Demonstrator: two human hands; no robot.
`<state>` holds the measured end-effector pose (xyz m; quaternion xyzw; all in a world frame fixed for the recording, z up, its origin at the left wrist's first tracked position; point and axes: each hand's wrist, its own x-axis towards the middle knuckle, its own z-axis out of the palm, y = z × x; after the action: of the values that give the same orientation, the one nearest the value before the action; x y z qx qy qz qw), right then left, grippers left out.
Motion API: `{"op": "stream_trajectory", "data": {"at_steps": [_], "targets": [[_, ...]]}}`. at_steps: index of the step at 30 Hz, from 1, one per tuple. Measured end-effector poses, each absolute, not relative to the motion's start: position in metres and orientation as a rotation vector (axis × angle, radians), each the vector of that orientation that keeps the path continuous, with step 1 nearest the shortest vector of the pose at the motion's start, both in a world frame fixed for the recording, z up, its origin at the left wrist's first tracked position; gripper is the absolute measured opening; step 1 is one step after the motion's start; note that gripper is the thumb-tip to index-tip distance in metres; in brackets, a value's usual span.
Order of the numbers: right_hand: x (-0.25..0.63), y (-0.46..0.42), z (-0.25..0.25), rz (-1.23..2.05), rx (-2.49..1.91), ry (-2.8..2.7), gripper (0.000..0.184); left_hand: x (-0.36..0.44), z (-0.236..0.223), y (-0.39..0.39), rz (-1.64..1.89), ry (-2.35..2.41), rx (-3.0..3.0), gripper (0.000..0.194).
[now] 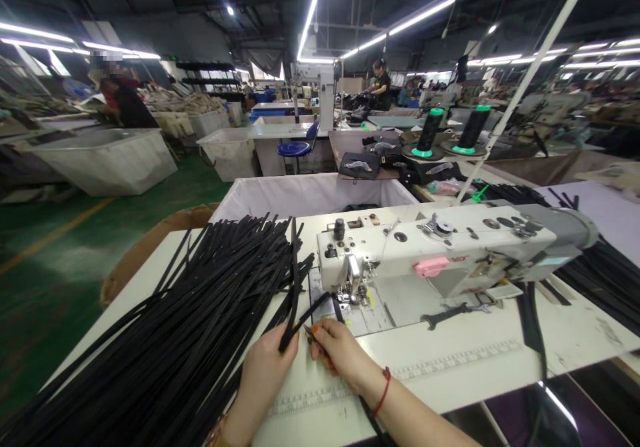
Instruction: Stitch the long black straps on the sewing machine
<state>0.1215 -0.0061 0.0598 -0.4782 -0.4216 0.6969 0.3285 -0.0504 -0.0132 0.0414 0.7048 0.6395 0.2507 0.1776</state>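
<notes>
My left hand is closed around black straps near the front of the sewing machine. One black strap runs from this grip up toward the machine's presser foot. Close beside it, my right hand is closed on small thread snips, whose pointed metal tip is near the strap. The palm hides most of the snips. A large pile of long black straps lies to the left of my hands. The white sewing machine stands just beyond them.
A wrench and a printed ruler scale are on the white table. Two black thread cones stand behind the machine. More black straps lie at the right. A cloth-lined bin borders the far edge. Other people are in the background.
</notes>
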Motion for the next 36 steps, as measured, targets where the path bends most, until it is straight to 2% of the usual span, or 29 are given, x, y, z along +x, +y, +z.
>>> {"op": "stream_trajectory", "data": {"at_steps": [9,14,26,33,36], "targets": [[0.12,-0.008,0.058,1.886,-1.229,-1.06,0.022,-0.057,0.037,-0.009,0.678,1.794,1.859,0.025],[0.119,-0.006,0.055,1.86,-1.217,-1.096,0.022,-0.058,0.047,-0.008,0.758,1.591,1.69,0.028],[0.116,-0.004,0.055,1.822,-1.218,-1.15,0.025,-0.051,0.066,-0.007,0.745,1.582,1.546,0.038],[0.114,-0.003,0.056,1.819,-1.177,-1.106,0.023,-0.052,0.057,-0.006,0.789,1.57,1.439,0.037],[0.115,-0.004,0.057,1.825,-1.158,-1.088,0.024,-0.052,0.053,-0.007,0.819,1.569,1.376,0.043]]}}
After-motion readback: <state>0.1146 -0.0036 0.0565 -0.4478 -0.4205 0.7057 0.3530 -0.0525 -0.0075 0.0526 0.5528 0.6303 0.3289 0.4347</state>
